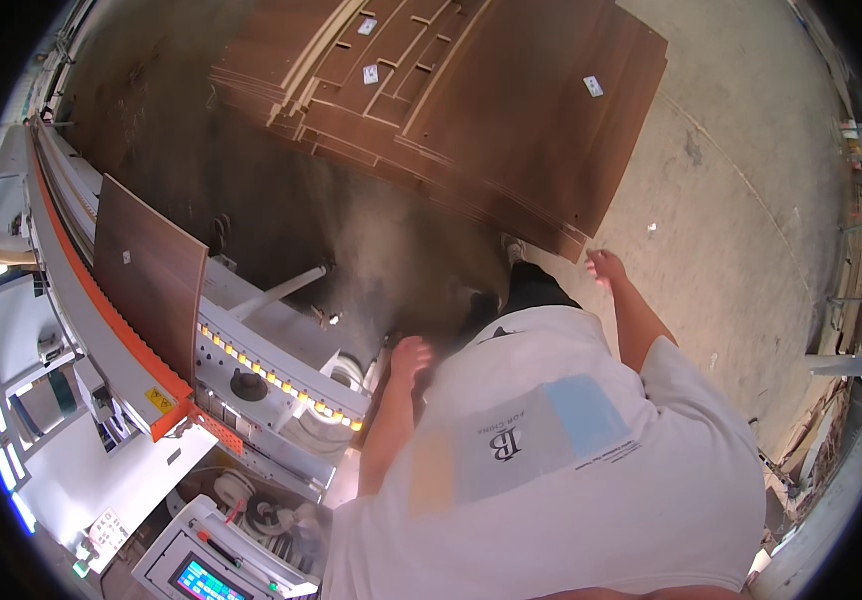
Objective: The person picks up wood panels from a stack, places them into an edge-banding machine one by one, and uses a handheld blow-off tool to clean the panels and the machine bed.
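Note:
My left hand (411, 358) hangs beside my body, near the edge of the machine, with fingers loosely apart and nothing seen in them. Out to the right, my right hand (603, 267) has its fingers curled in, with no object visible in it. It is close to the near corner of a stack of brown boards (541, 130), seemingly just apart from it. Small white labels lie on the stack, and narrower strips and panels rest on its left part. A single brown panel (151, 270) stands on the machine at left, touched by neither hand.
An edge-banding-type machine (281, 360) with an orange guard strip (101, 290) and a row of yellow rollers runs along the left. Its control screen (206, 580) glows at the lower left. Concrete floor (731, 190) spreads to the right, with stacked material (831, 420) along the far right edge.

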`<state>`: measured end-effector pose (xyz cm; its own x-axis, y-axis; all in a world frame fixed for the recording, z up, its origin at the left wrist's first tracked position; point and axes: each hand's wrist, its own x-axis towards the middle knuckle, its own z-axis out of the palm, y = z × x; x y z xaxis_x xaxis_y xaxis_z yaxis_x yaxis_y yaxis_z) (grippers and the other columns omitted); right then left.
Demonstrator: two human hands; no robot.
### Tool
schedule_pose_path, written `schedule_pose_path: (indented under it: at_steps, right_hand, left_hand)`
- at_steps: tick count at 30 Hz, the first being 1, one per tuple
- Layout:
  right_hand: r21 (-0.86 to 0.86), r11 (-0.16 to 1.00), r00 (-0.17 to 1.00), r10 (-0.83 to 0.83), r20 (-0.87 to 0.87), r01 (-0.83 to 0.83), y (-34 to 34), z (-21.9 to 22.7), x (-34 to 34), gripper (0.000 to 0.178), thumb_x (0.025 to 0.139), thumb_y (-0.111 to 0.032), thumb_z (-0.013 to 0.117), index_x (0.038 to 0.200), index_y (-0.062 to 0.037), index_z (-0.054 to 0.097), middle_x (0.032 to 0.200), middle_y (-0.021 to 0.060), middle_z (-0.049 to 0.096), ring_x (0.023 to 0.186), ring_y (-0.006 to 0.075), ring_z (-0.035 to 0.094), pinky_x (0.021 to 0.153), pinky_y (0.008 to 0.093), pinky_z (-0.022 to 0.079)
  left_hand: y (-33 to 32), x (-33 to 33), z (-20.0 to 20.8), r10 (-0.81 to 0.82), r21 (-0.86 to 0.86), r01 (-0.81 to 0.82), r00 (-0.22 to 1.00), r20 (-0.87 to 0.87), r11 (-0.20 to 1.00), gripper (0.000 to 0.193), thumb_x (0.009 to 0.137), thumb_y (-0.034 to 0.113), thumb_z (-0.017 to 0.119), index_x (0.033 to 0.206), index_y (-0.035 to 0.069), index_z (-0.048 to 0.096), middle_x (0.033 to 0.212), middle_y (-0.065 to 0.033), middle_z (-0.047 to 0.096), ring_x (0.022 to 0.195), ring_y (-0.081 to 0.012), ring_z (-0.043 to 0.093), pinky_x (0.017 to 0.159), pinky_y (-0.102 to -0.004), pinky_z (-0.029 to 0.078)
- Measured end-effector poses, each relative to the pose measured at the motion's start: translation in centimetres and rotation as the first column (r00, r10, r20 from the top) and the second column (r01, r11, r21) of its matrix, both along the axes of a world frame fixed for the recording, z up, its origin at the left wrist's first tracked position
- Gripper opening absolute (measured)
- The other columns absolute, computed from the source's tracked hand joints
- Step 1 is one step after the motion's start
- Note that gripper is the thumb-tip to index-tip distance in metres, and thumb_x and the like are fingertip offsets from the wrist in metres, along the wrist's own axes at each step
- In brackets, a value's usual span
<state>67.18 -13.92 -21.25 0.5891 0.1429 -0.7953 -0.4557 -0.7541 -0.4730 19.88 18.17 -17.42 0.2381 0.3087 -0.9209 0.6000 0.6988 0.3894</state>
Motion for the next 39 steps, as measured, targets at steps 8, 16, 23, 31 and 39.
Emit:
schedule_pose_path:
  at_steps: [8, 16, 23, 31, 39]
  right_hand:
    - [-0.172, 0.974, 0.986, -0.127, 0.110, 0.144, 2.4, -7.6, 5.6, 0.067, 0.090, -0.060, 0.058, 0.131, -0.0071, 0.058, 0.125, 0.0107, 0.063, 0.111, 0.0296, 0.062, 0.079, 0.0444, 0.055]
    - [-0.016, 0.901, 0.894, -0.432, -0.122, 0.433, 3.2, -6.3, 6.5, 0.085, 0.087, -0.077, 0.048, 0.128, -0.0031, 0.061, 0.112, 0.0103, 0.067, 0.093, 0.0233, 0.062, 0.072, 0.0389, 0.054]
    - [0.076, 0.938, 0.935, -0.326, -0.140, 0.338, 4.1, -3.5, 3.6, 0.094, 0.087, -0.081, 0.044, 0.128, 0.0023, 0.059, 0.106, 0.0153, 0.068, 0.079, 0.0232, 0.065, 0.062, 0.0353, 0.054]
    - [0.149, 0.915, 0.818, -0.251, -0.518, 0.376, 6.2, 0.0, -2.0, 0.073, 0.097, -0.068, 0.041, 0.125, -0.0034, 0.058, 0.114, 0.0134, 0.066, 0.098, 0.0257, 0.065, 0.081, 0.0402, 0.054]
    - [0.341, 0.938, 0.685, 0.207, -0.699, 0.064, 4.5, 2.0, -2.9, 0.074, 0.098, -0.067, 0.040, 0.137, -0.0058, 0.051, 0.131, 0.0139, 0.060, 0.120, 0.0299, 0.059, 0.095, 0.0450, 0.048]
  left_hand:
    - [-1.2, 1.2, -0.2, -0.003, -0.068, 0.009, 0.997, 0.083, 0.998, 0.029, 0.099, 0.015, 0.048, 0.121, -0.003, 0.057, 0.097, -0.0140, 0.068, 0.079, -0.0223, 0.069, 0.057, -0.0277, 0.056]
    - [0.7, 14.1, 0.6, -0.141, -0.095, 0.157, 0.977, 0.158, 0.983, 0.030, 0.101, 0.032, 0.054, 0.118, 0.009, 0.062, 0.096, -0.0076, 0.069, 0.083, -0.0161, 0.066, 0.068, -0.0284, 0.053]
    - [0.5, 29.3, -3.5, -0.381, 0.069, 0.375, 0.917, 0.115, 0.924, 0.045, 0.103, 0.042, 0.048, 0.129, 0.005, 0.055, 0.110, -0.0119, 0.066, 0.097, -0.0216, 0.065, 0.076, -0.0334, 0.053]
    - [-2.9, 34.0, -3.2, 0.478, -0.330, -0.368, 0.797, 0.369, 0.869, 0.054, 0.104, 0.048, 0.044, 0.139, 0.007, 0.047, 0.136, -0.0139, 0.054, 0.124, -0.0294, 0.051, 0.103, -0.0493, 0.042]
    - [-0.7, 31.1, -2.2, -0.286, 0.284, 0.255, 0.956, 0.072, 0.924, 0.057, 0.097, 0.039, 0.064, 0.136, 0.002, 0.047, 0.103, -0.0073, 0.061, 0.070, -0.0241, 0.060, 0.055, -0.0363, 0.049]
